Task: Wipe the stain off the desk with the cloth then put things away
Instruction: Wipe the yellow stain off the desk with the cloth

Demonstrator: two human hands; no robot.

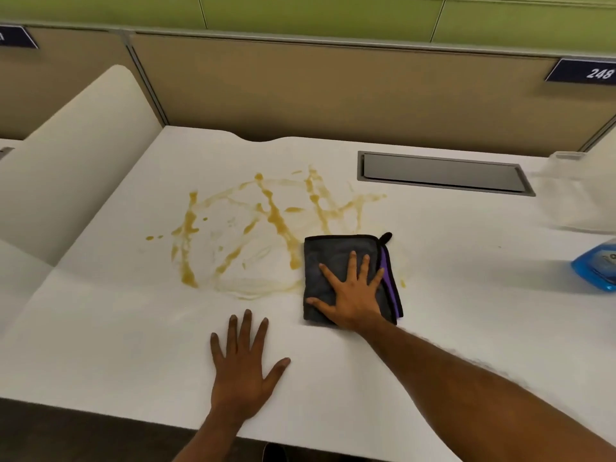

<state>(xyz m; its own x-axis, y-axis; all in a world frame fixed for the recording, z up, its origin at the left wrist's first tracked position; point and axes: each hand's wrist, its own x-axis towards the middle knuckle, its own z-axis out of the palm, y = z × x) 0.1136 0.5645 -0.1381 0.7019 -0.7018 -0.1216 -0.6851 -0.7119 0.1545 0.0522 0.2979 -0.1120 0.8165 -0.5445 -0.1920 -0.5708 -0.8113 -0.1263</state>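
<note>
One folded grey cloth (333, 250) lies on the desk (450, 278), long axis 12-to-6, loop pointing to 1 o'clock. The right hand (353, 295) presses it, fingers spread flat. Yellow stain (276, 221) at its 10 o'clock; left hand (241, 371), flat and empty, at 7.

Around us: partitions, two plates and a hatch.
At the back we see a tan partition (333, 95) with green panels (300, 15) above it. A dark plate reading 248 (581, 72) hangs at its upper right, and another dark plate (16, 36) is cut off at far left. A grey rectangular hatch (443, 173) lies below the numbered plate, and a white curved divider (76, 155) stands on the left.
</note>
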